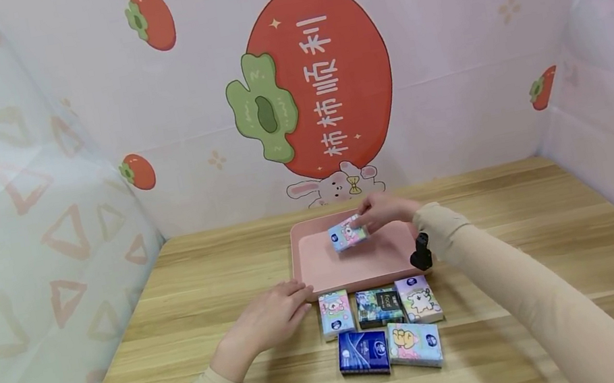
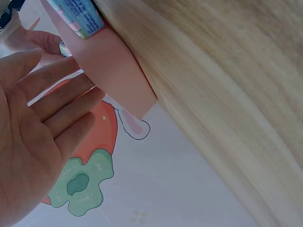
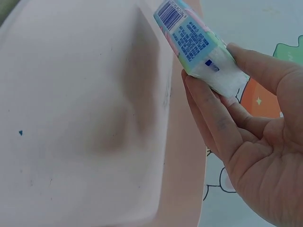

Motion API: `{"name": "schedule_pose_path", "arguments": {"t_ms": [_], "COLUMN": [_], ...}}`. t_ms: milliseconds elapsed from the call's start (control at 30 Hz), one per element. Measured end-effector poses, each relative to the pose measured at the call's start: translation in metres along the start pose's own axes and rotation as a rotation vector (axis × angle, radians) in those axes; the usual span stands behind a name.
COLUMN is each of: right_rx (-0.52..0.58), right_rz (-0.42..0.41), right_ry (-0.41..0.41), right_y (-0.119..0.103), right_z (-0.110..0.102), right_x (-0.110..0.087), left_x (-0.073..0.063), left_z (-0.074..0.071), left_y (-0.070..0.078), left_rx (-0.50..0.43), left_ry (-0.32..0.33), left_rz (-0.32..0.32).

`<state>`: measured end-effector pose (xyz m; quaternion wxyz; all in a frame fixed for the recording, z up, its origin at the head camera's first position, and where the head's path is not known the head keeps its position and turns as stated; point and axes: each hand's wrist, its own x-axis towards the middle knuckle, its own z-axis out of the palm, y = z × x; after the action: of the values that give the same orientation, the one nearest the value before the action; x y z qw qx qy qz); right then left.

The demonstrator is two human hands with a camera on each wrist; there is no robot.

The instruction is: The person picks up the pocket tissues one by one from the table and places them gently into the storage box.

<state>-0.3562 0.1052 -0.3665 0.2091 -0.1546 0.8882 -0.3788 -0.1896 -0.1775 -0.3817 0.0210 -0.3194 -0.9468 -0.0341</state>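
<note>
My right hand [image 1: 387,210] pinches a light blue and pink pocket tissue pack [image 1: 347,234] between thumb and fingers. The pack is held tilted over the pink tray [image 1: 322,279], apart from its floor; its barcode side faces the right wrist view. At the tray's front left corner, my left hand [image 1: 270,316] has its fingers extended, with the fingertips against the rim. In the left wrist view the left palm [image 2: 28,142] holds nothing. Just right of those fingertips, a pink and blue tissue pack [image 1: 336,315] lies on the table before the tray.
Beside it lie a dark patterned pack [image 1: 378,307] and a purple pack [image 1: 419,300]. Nearer me are a dark blue pack [image 1: 363,353] and a light blue pack with a yellow figure [image 1: 414,344]. A printed curtain [image 1: 192,102] hangs behind the wooden table [image 1: 204,271].
</note>
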Motion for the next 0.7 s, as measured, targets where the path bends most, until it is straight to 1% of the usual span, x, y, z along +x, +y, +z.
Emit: {"name": "schedule_pose_path", "arguments": {"t_ms": [233,433,533,700], "right_rx": [0.008,-0.033,-0.035,-0.032], "right_rz": [0.002,-0.005,-0.004,0.009], "right_ry": [0.017,0.068,0.085,0.109], "right_y": [-0.003,-0.001,0.0,-0.005], "right_z": [0.004,0.011,0.013,0.017], "right_x": [0.004,0.01,0.012,0.013], "left_x": [0.0,-0.001,-0.001,-0.001], "left_z": [-0.001,0.0,0.0,-0.001], "left_y": [0.0,0.0,0.0,0.0], "left_rx": [0.006,0.005,0.001,-0.001], "left_ry": [0.003,0.006,0.003,0.004], "left_rz": [0.009,0.013,0.013,0.013]}}
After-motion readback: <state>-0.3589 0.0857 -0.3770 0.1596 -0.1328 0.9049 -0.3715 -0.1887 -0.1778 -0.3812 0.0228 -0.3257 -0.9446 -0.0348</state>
